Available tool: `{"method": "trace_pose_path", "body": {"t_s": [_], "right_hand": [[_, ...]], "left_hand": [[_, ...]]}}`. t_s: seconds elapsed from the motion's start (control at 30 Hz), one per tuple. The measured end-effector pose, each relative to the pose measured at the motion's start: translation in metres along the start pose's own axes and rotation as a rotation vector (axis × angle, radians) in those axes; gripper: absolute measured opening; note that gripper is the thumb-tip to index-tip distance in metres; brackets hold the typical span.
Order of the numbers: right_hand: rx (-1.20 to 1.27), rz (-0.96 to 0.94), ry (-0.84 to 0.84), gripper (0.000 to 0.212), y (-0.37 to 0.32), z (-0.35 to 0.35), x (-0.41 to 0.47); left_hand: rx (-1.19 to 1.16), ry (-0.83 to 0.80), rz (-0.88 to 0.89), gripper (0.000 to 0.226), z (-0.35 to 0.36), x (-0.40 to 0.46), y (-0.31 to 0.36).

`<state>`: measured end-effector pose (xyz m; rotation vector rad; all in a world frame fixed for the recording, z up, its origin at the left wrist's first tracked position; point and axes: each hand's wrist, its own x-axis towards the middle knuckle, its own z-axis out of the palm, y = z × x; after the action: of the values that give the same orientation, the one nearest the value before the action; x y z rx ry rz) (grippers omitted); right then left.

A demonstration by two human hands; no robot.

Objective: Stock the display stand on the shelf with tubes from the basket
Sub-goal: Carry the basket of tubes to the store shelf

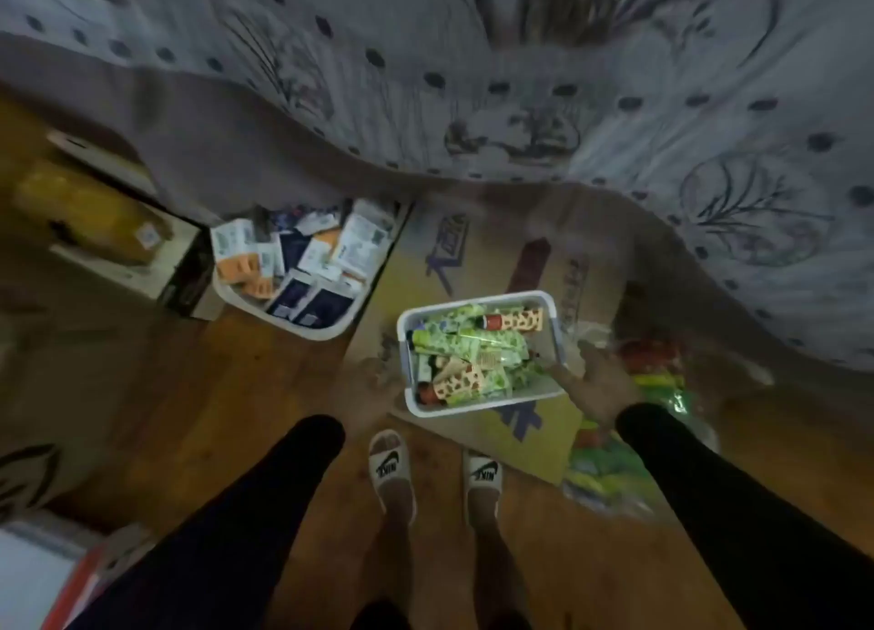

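While I watch through the head camera, the white rectangular plastic basket [477,353] sits on a flattened brown cardboard sheet [477,260] on the wooden floor [236,393], heaped with green-printed tubes [466,345] and two orange giraffe-patterned ones. My right hand [598,383] is spread with straight fingers beside the basket's right rim, one fingertip reaching over the edge; it grips nothing. My left hand [373,388] lies just left of the basket, too blurred for me to tell its grip. A second white tub of sachets [302,270] stands further left, near a brown cardboard box [109,222]. Patterned grey bedding [567,85] fills the top, and two white slides [392,468] stand below
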<state>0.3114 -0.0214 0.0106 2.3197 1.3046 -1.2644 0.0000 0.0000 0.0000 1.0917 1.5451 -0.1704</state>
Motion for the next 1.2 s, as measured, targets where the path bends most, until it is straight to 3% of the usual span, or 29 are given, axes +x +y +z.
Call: {"method": "trace_pose_path", "body": {"t_s": [0.03, 0.17, 0.27, 0.37, 0.47, 0.7, 0.8, 0.9, 1.0, 1.1, 1.2], "right_hand": [[0.011, 0.02, -0.005, 0.088, -0.001, 0.004, 0.012], [0.085, 0.012, -0.052, 0.079, 0.001, 0.017, 0.054], [0.22, -0.006, -0.094, 0.07, 0.002, 0.021, 0.069], [0.404, -0.035, -0.149, 0.082, 0.007, 0.023, 0.079], [0.487, -0.067, -0.183, 0.072, 0.007, 0.023, 0.077], [0.467, -0.226, -0.229, 0.064, -0.023, -0.013, 0.033], [0.391, -0.33, -0.271, 0.052, -0.054, -0.035, -0.005], [0.303, -0.427, -0.319, 0.082, -0.089, -0.05, -0.046], [0.222, -0.531, -0.384, 0.092, -0.122, -0.055, -0.091], [0.124, -0.643, -0.439, 0.109, -0.153, -0.047, -0.141], [0.043, -0.711, -0.525, 0.12, -0.179, -0.026, -0.191]], "left_hand": [[-0.045, -0.009, 0.031, 0.023, 0.008, 0.009, 0.002], [-0.195, 0.078, -0.036, 0.044, 0.035, 0.055, -0.002], [-0.301, 0.111, -0.044, 0.028, 0.051, 0.07, 0.006], [-0.477, 0.148, -0.104, 0.051, 0.067, 0.085, 0.004], [-0.584, 0.219, -0.154, 0.072, 0.077, 0.089, 0.0], [-0.778, 0.314, -0.164, 0.061, 0.067, 0.018, 0.013], [-0.835, 0.41, -0.082, 0.07, 0.056, -0.037, 0.009], [-0.887, 0.483, 0.001, 0.071, 0.046, -0.099, -0.003], [-0.842, 0.543, 0.07, 0.06, 0.039, -0.159, -0.023], [-0.887, 0.67, 0.062, 0.083, 0.038, -0.215, -0.051], [-0.968, 0.841, 0.035, 0.064, 0.044, -0.28, -0.075]]}}
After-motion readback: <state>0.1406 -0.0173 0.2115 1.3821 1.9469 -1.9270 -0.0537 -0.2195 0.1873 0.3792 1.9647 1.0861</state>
